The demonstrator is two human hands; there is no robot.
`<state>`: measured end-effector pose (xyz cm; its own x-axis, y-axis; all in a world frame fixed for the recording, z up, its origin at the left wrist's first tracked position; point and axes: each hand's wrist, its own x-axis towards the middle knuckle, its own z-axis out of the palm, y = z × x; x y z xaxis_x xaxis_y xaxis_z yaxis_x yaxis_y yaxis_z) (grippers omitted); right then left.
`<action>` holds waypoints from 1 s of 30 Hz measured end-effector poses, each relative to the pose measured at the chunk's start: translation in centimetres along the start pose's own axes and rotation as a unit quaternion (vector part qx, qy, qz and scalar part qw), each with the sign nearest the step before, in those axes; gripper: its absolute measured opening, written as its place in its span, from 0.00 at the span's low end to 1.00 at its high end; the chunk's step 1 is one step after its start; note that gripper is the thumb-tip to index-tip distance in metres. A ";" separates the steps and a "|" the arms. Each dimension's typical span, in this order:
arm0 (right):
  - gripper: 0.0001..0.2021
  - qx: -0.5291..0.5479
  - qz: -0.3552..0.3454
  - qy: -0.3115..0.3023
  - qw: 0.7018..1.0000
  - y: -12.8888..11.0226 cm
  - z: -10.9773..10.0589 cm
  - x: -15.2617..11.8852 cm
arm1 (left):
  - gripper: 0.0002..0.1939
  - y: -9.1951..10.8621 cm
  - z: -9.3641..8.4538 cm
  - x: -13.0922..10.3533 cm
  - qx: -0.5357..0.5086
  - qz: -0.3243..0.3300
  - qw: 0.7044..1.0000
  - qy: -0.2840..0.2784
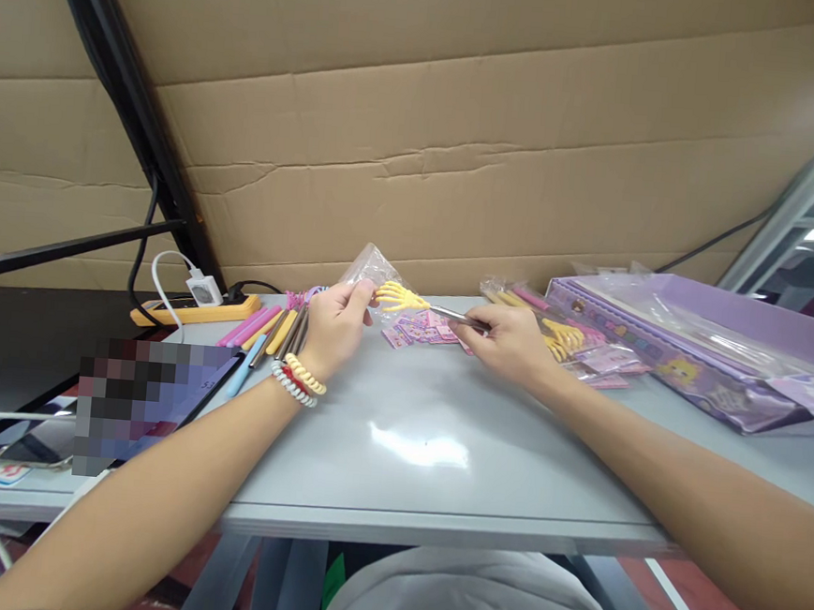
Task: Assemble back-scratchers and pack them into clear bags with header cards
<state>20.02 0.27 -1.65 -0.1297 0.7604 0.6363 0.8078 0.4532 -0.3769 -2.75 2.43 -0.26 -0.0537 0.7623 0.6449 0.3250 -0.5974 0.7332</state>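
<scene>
My right hand (pixel 507 339) is closed round the metal rod of a back scratcher (pixel 402 297) with a yellow hand-shaped head, held level above the table. Its yellow fingers point left and reach my left hand (pixel 341 319). Between the thumb and fingers of that left hand is a clear plastic bag (pixel 373 267), its film standing up behind the knuckles. Whether the yellow tips are inside the bag or only beside it, I cannot tell. Small pink printed cards (pixel 419 329) lie on the table behind and below the scratcher.
Pink, yellow, blue and dark rods (pixel 268 332) lie left of my left hand. Bagged yellow scratchers (pixel 565 339) lie beyond my right hand, beside a purple box (pixel 698 366) holding clear bags. A tablet (pixel 167 399), power strip (pixel 199 309) and cables occupy the left. Cardboard (pixel 462 140) walls the back.
</scene>
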 end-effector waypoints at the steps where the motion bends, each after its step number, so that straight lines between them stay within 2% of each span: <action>1: 0.17 0.000 0.000 -0.001 1.000 0.0 0.0 0.0 | 0.20 0.0 0.0 0.0 0.000 0.001 1.000 0.000; 11: 0.18 -0.008 0.002 -0.017 1.000 0.1 0.0 0.0 | 0.23 0.0 -0.1 -0.2 0.047 0.032 0.997 -0.054; 22: 0.18 -0.018 0.016 -0.032 0.999 0.0 0.0 0.0 | 0.25 -0.1 0.0 -0.3 0.039 0.032 0.995 -0.085; 30: 0.20 -0.041 0.052 -0.067 0.996 -0.2 0.0 -0.1 | 0.26 0.0 0.1 -0.4 0.030 0.041 0.992 -0.113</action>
<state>19.87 0.16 -1.64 -0.1148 0.8588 0.4993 0.8642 0.3342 -0.3762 -2.62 2.16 -0.59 0.1856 0.7523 0.6321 0.3754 -0.6488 0.6620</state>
